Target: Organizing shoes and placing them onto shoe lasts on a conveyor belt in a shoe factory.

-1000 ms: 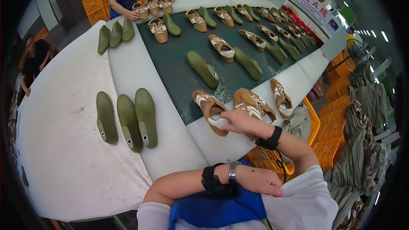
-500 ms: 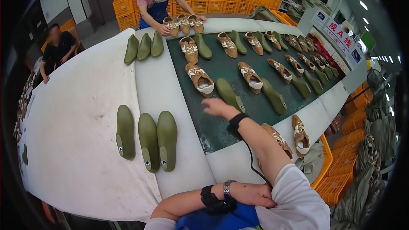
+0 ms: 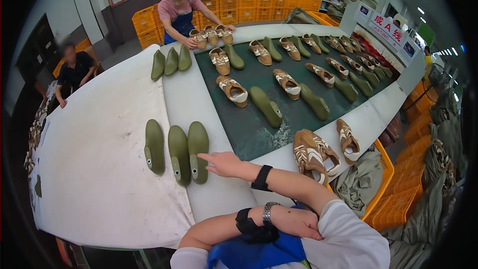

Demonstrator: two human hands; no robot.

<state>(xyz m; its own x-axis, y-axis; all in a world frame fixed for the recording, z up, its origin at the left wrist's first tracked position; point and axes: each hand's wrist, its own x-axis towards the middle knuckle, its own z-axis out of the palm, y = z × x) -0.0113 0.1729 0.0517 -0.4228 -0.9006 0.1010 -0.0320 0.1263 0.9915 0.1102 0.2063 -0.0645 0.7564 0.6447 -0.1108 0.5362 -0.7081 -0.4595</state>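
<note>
My right hand (image 3: 223, 164) reaches left with its index finger stretched out and the other fingers loosely curled. The fingertip is at the side of a green shoe last (image 3: 198, 144); whether it touches, I cannot tell. Two more green lasts stand beside that one, the middle last (image 3: 178, 144) and the left last (image 3: 154, 142). Folded across my body, my left hand (image 3: 298, 221) is closed against my right upper arm, and its fingertips are hidden. To the right, a pair of brown-and-white shoes (image 3: 309, 152) and a single shoe (image 3: 348, 137) rest on the white table edge.
A green belt (image 3: 234, 137) carries rows of shoes and lasts. Across it, a person (image 3: 181, 12) handles three shoes (image 3: 211, 35) near three lasts (image 3: 171, 62). Another person (image 3: 74, 67) sits at far left. Orange crates (image 3: 398, 209) line the right side.
My right hand has swung from over the belt, down and left, to the green lasts. My head view has shifted slightly. My left hand stays against my right arm.
</note>
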